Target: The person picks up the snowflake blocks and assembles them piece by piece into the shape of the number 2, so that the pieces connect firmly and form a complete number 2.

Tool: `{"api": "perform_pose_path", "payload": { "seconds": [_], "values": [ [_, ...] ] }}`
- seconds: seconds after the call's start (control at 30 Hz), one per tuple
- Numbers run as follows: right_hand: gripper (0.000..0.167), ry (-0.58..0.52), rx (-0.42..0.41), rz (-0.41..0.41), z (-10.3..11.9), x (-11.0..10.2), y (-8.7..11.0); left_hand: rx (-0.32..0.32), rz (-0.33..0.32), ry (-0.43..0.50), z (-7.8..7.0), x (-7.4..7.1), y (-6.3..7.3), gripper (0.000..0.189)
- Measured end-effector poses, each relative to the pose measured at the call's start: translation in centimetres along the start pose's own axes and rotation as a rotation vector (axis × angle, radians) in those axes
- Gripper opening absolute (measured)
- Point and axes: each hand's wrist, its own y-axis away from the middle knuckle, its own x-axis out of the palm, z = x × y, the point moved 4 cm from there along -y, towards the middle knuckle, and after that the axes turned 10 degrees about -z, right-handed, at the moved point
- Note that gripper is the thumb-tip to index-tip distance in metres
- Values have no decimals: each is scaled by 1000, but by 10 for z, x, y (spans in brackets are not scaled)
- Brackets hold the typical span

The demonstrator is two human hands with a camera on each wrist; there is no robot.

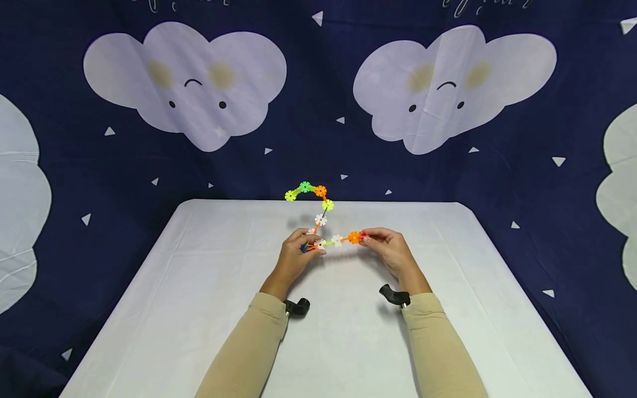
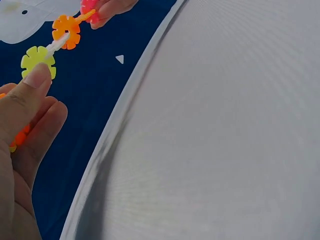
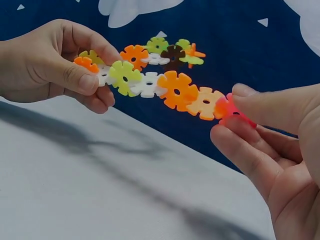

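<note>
My left hand (image 1: pixel 292 255) pinches a chain of interlocking plastic snowflake discs (image 3: pixel 177 91) between thumb and fingers. My right hand (image 1: pixel 394 253) grips the pink end disc (image 3: pixel 231 111) with thumb and fingertips. Between the hands the chain runs through yellow-green, white, orange and pale orange discs. Another stretch rises beyond the left hand and curls leftward, ending in a green disc (image 1: pixel 305 187) and a yellow-green disc (image 1: pixel 290 195). A dark blue piece (image 1: pixel 304 249) shows at the left fingers. In the right wrist view the chain is held above the table; the left palm hides part of it.
A white-covered table (image 1: pixel 343 342) spreads under both arms, with shadows of the hands and chain on it. Behind its far edge hangs a dark blue cloth (image 1: pixel 318 138) printed with clouds and small triangles. Black wrist mounts (image 1: pixel 297 307) sit at both cuffs.
</note>
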Motion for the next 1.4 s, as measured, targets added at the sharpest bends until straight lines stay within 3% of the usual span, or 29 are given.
{"api": "perform_pose_path", "payload": {
  "seconds": [0.27, 0.57, 0.77, 0.9, 1.07, 1.2, 1.4],
  "values": [
    [29, 13, -76, 34, 3, 3, 2, -30, -4, -4, 2, 0, 0, 38],
    [32, 28, -91, 36, 1, -2, 3, -28, -13, 10, 1, -2, 0, 42],
    [39, 124, -98, 15, -1, -7, 5, -45, -3, 20, 1, -1, 1, 41],
    [41, 255, -79, 1, -3, -13, 8, -97, 63, 9, 3, 2, 3, 39],
    [24, 387, 39, 62, -9, -22, 15, -196, 190, -37, 7, 3, 10, 37],
    [15, 442, 130, 148, -12, -27, 22, -248, 280, -68, 8, 4, 13, 36],
    [16, 483, 150, 202, -14, -32, 29, -298, 397, -91, 4, 4, 16, 38]
  ]
}}
